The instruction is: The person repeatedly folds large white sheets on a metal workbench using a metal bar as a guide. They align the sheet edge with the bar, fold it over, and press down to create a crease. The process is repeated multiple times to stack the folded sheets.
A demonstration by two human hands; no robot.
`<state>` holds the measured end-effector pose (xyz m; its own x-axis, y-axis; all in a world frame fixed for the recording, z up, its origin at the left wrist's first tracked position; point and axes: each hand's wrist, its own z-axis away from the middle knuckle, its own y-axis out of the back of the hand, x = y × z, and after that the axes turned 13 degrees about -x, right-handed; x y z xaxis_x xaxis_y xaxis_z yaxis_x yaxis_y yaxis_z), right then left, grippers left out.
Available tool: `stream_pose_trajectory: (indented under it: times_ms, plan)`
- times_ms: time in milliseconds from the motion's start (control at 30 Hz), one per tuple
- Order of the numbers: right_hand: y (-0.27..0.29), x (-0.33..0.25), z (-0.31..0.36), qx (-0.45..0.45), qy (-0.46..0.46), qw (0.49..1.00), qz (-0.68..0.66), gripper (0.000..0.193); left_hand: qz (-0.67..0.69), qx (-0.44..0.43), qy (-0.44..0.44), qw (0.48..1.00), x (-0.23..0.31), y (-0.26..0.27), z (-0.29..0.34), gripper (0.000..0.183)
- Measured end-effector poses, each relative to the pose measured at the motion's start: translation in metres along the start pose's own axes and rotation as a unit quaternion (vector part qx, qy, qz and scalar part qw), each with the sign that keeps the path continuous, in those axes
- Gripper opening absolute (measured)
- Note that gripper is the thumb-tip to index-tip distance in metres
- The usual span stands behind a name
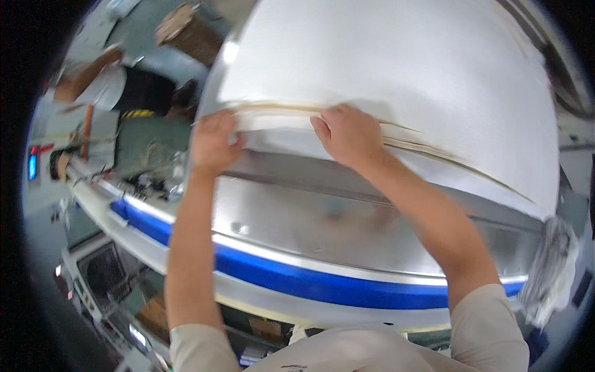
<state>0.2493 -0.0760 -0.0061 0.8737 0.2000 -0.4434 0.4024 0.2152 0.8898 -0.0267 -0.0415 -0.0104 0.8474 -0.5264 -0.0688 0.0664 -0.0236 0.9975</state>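
Note:
A wide white layered sheet [384,56] covers the machine bed in front of me; whether it is cloth or paper I cannot tell. Along its near edge the layers are folded up into a loose cream-coloured edge [279,118]. My left hand [214,141] is closed over the left end of this edge, its thumb on the near side. Near the middle, my right hand [352,135] grips the same edge with curled fingers, thumb pointing left. Right of it, several thin layers fan out along the sheet. The fingertips of both hands are partly hidden and slightly blurred.
Between the sheet and me lies a shiny metal ledge [310,214], bordered by a blue strip [322,286]. A grey-white bundle [551,270] hangs at the right end. Far left, another person [114,87] stands near a brown barrel-like container [189,34].

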Motion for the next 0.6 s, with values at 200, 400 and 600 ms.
stream_pose_trajectory:
  times_ms: [200, 400, 600]
  plan:
    - [0.060, 0.165, 0.152, 0.047, -0.184, 0.969, 0.158, 0.040, -0.077, -0.241, 0.038, 0.967, 0.024, 0.045, -0.030, 0.040]
    - [0.138, 0.341, 0.299, -0.001, -0.379, 0.902, 0.206, 0.058, -0.199, -0.360, 0.073, 0.908, 0.032, 0.021, -0.070, 0.020]
    - [0.181, 0.431, 0.353, -0.062, -0.373, 0.875, 0.301, 0.051, -0.277, -0.329, 0.088, 0.898, -0.080, -0.031, -0.039, 0.023]
